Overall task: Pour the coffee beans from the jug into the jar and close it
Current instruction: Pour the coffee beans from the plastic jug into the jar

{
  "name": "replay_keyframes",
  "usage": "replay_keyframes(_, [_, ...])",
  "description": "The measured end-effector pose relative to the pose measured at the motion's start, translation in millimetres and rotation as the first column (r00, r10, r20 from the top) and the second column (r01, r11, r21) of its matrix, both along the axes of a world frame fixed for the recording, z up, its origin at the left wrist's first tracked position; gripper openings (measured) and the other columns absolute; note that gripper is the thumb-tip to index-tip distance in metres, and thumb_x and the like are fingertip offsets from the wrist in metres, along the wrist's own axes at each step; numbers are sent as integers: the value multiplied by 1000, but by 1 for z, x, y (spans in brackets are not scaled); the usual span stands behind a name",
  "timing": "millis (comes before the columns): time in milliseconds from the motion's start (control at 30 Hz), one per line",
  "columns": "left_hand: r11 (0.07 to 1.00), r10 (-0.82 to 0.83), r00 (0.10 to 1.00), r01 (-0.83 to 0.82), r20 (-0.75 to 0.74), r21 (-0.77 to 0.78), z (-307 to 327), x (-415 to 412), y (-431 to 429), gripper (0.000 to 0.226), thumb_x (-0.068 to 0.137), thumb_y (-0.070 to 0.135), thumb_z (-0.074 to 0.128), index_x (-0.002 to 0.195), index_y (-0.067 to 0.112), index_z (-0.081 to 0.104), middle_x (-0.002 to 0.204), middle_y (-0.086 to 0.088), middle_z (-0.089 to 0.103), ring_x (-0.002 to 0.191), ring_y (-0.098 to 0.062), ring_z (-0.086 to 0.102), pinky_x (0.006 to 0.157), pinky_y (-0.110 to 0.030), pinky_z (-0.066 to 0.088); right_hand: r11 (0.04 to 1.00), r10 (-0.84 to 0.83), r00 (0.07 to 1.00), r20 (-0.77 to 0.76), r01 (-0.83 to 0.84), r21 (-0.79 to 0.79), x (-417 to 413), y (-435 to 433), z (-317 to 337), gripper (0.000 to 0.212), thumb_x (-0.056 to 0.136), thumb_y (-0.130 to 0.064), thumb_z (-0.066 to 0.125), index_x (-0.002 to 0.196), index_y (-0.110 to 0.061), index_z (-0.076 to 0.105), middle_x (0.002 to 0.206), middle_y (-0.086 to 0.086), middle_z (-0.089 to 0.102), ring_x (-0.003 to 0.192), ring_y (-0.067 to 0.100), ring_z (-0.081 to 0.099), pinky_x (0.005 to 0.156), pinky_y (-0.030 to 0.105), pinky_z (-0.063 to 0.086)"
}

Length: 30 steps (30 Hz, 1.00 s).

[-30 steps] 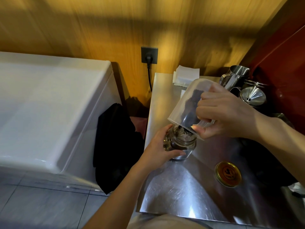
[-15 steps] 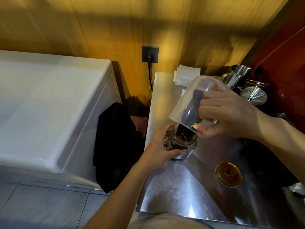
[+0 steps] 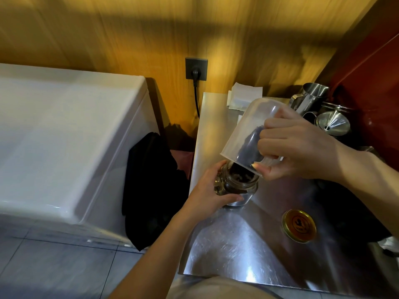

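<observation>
Head view: coffee beans (image 3: 251, 145) slide down the low side of the clear plastic jug (image 3: 248, 130), tipped steeply mouth-down so its lip sits right over the glass jar (image 3: 237, 184), which stands on the steel counter (image 3: 226, 251) partly filled. The right hand (image 3: 298, 147) is closed around the jug's handle side to hold the tilt, and the left hand (image 3: 207, 195) wraps the jar's near side, probably to steady it under the pour. The gold lid (image 3: 299, 225) lies flat on the counter, apart from both hands, likely parked there for closing afterwards.
</observation>
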<state>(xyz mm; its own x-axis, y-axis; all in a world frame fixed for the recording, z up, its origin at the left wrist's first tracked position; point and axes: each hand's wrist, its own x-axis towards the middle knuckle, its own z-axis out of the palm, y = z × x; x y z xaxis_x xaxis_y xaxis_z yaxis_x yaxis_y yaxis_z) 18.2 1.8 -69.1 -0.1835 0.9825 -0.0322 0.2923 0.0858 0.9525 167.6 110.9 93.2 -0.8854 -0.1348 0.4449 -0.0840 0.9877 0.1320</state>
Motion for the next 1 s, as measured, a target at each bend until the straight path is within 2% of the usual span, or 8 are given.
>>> replay_keyframes(167, [1000,2,1000,-2,-3,-5,-2,0,1,76,59,50,82,120,60,38,129,8,54,120,-11,52,104,-44,45,1000,0,1000,-4,0,-10,2,0,1,27,78,-22,61,57,-11,49,50,5,46,58,17,34,63,42,42])
replay_keyframes(367, [1000,0,1000,0,-3,-8,-4,0,2,79,60,50,82,128,46,41,128,8,55,119,-10,52,104,-44,46,1000,2,1000,-11,-2,-14,3,-2,-1,29,78,-22,63,58,-13,44,51,5,42,60,18,31,63,37,31])
replay_keyframes(467, [1000,-5,1000,5,7,-5,-5,0,2,80,60,51,82,129,39,43,126,5,57,118,-14,54,102,-46,47,1000,16,1000,13,-15,-27,4,-2,1,28,79,-25,61,61,-16,41,52,4,42,60,18,32,65,36,31])
replay_keyframes(767, [1000,10,1000,-10,22,13,-6,0,2,80,59,52,82,128,38,44,125,2,58,116,-14,56,102,-45,47,1000,1,1000,22,-1,10,6,-5,1,33,81,-26,58,55,-10,45,52,6,43,63,21,34,65,38,32])
replay_keyframes(867, [1000,19,1000,-20,22,23,-6,1,2,70,60,48,83,120,40,48,119,0,61,112,-16,58,97,-48,50,1000,22,998,53,-21,-23,7,-7,1,33,81,-26,57,54,-9,47,51,6,44,63,21,34,66,39,33])
replay_keyframes(1000, [999,14,1000,-15,27,35,-7,1,2,72,61,48,82,123,37,48,120,1,61,113,-16,59,98,-48,50,999,32,999,35,-33,28,7,-9,-2,31,81,-24,57,55,-8,50,52,6,45,64,20,35,66,38,33])
